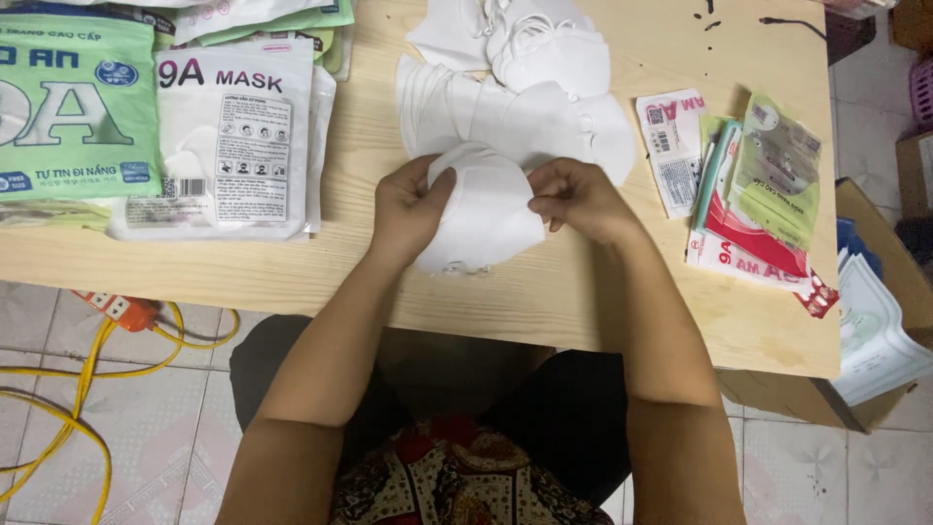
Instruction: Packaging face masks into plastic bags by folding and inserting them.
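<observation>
Both hands, left hand [408, 206] and right hand [573, 199], pinch the white face mask [483, 216] just above the counter [603, 292]; each grip should stay light at the edges to avoid creasing.

Home packing workshop, mask packets [233, 136] (stacked), wooden table [583, 292], tiled floor [117, 437]

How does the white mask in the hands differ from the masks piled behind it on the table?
The held mask is single, gripped at its two sides by the left hand and right hand; the pile of masks lies untouched on the table. The held mask is lifted and spread out facing the camera; the piled ones lie overlapped, some fanned flat. Both are plain white and of the same folded kind.
</observation>
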